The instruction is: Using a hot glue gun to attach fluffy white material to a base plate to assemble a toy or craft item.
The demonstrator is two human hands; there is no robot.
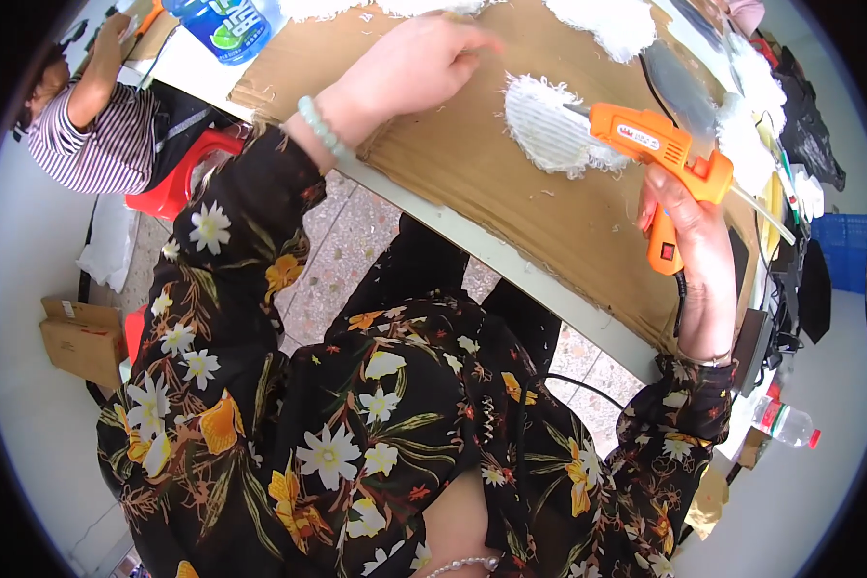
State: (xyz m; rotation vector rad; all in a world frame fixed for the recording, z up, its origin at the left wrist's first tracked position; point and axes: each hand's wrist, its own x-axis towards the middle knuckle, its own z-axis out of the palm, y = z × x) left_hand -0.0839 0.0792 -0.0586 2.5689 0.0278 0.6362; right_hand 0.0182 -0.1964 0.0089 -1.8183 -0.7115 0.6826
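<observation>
Brown cardboard sheet [511, 193] covers table top. White fuzzy oval piece [547, 125] lies on cardboard, near its middle. Right hand [694, 250] wrapped tight round orange glue gun [660, 159], nozzle over oval piece. Left hand [409, 67] flat on cardboard, fingers loose, holding nothing, just beside oval piece. Plastic bottle [226, 24] past cardboard's far corner.

A small craft workshop: a worktable [511, 260] covered in cardboard [511, 183], white fluffy pieces [607, 19] piled at twelve o'clock, another worker [91, 116] seated at ten o'clock, cartons [77, 337] on the floor at nine.
</observation>
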